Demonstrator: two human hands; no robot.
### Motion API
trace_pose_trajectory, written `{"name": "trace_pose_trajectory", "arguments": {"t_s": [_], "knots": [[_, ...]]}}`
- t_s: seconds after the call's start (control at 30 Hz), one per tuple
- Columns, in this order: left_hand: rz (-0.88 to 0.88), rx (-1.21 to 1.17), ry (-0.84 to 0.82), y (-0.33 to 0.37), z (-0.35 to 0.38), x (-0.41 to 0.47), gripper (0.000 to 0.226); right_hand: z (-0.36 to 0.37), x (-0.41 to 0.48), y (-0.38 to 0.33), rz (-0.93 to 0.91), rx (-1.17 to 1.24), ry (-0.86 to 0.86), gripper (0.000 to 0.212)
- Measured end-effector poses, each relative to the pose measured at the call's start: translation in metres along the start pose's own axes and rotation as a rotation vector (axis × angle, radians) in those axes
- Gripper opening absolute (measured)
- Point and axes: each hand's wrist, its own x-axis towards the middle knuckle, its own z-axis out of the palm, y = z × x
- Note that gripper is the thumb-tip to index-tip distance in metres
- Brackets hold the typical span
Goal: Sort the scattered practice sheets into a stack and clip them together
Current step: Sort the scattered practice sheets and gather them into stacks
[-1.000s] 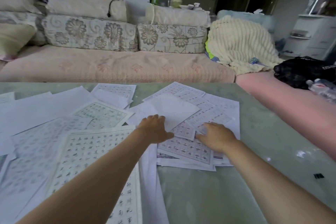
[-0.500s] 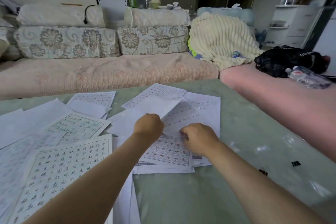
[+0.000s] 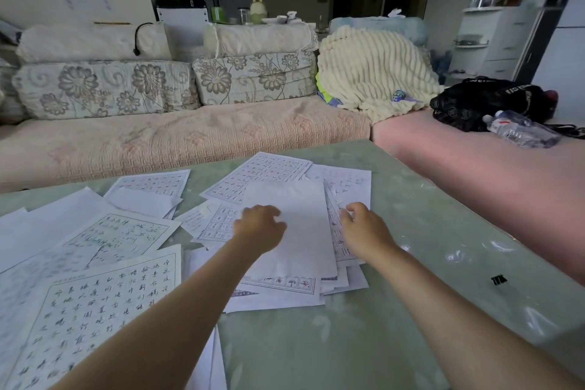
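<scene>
Practice sheets lie scattered over the green table. A loose pile sits at the middle, topped by a blank white sheet. My left hand curls its fingers over that blank sheet's left edge and grips it. At the pile's right side, my right hand rests bent fingers on the printed sheets just beside the blank sheet's right edge. More sheets spread to the left, among them a large calligraphy sheet. A black binder clip lies on the table to the right, apart from both hands.
A sofa with floral cushions runs along the table's far edge. To the right, a cream blanket, a black bag and a plastic bottle lie on a pink seat. Bare table surface lies between the pile and the clip.
The sheet that was lifted between my hands now lies blank side up on top of the pile. Both hands have moved apart to its left and right edges.
</scene>
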Motion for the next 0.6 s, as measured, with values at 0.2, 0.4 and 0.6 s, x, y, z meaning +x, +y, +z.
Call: {"name": "trace_pose_trajectory", "arguments": {"t_s": [0.2, 0.4, 0.6], "knots": [[-0.193, 0.130, -0.090, -0.027, 0.006, 0.004, 0.076, 0.009, 0.012, -0.023, 0.125, 0.002, -0.070, 0.053], [-0.151, -0.162, -0.029, -0.026, 0.004, 0.006, 0.069, 0.013, 0.020, -0.041, 0.296, 0.030, -0.112, 0.049], [-0.173, -0.498, -0.042, -0.041, -0.002, 0.015, 0.057, 0.012, 0.028, -0.031, 0.406, 0.254, -0.105, 0.041]]}}
